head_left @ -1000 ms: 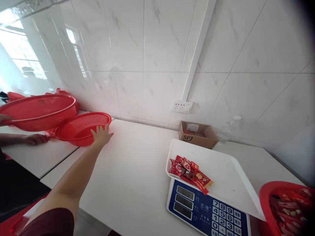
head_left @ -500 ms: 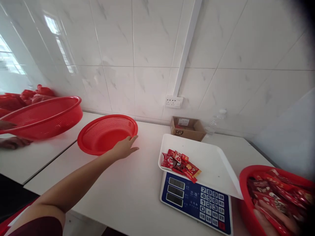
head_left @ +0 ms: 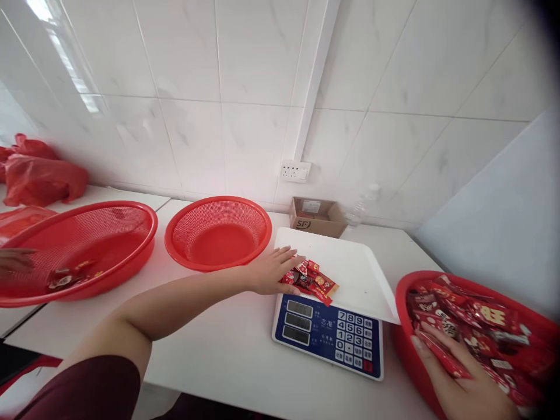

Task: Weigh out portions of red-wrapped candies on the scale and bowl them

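Note:
My left hand (head_left: 272, 272) reaches over the left side of the white weighing tray (head_left: 350, 251). Its fingers are outstretched and touch the edge of a small pile of red snack packets (head_left: 315, 281) lying there. Below the tray sits the blue keypad scale (head_left: 326, 335); its displays are too dim to read. On the right, my right hand (head_left: 459, 367) is at the near rim of a red basket (head_left: 405, 291) full of wrapped snacks (head_left: 481, 318). A slim red packet (head_left: 444, 353) is held between its thumb and fingers.
A red perforated basket (head_left: 219, 233) with nothing in it stands left of the scale. Further left, another person's hand (head_left: 15, 261) is over a larger red basket (head_left: 131, 256) holding a few packets. Behind are red bags (head_left: 44, 175), a cardboard box (head_left: 317, 219) and a clear bottle (head_left: 363, 204).
My left hand has left the rim of the middle basket and moved right to the packets on the tray. That basket sits nearer the scale. The large left basket is lower, on the table.

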A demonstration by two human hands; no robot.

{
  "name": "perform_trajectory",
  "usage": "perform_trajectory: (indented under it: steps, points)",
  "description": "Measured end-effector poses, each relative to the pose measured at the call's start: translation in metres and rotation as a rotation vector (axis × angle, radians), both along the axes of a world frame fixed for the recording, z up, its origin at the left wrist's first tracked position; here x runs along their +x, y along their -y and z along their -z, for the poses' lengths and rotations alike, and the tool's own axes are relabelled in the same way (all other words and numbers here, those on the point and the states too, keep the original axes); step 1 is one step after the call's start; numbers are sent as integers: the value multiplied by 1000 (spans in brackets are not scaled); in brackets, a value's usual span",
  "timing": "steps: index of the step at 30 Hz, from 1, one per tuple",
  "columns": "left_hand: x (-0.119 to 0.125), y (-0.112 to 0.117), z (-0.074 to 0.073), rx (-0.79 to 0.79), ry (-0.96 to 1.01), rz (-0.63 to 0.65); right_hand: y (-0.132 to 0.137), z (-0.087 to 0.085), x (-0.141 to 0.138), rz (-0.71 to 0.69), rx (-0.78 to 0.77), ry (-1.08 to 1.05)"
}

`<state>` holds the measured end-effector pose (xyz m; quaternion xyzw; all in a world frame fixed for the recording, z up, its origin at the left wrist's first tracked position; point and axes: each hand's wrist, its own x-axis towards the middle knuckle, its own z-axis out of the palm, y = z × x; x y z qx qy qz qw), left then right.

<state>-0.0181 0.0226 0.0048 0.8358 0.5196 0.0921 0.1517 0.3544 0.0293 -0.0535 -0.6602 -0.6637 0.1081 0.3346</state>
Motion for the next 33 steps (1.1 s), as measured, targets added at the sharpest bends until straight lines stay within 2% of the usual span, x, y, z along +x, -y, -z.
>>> perform_trajectory:
  steps: [3,8,17,22,25,28,33]
  points:
    - [6,-17,4,-52,26,21,3,-10,-5,59,-118,-5]
    - [8,-34,3,-27,-4,9,3,-14,-8,54,-114,-29]
    - [8,-39,-1,-17,85,-102,4,-17,-10,36,-97,-30]
    - [3,-36,-7,82,161,-214,5,-18,-9,21,-79,4]
    - [-13,-29,-17,169,194,-305,7,-20,-10,43,-112,-37]
    - [-41,-15,-26,228,186,-426,8,-20,-12,57,-155,-84]
    - [-92,12,-31,198,65,-606,8,-21,-14,57,-157,-69]
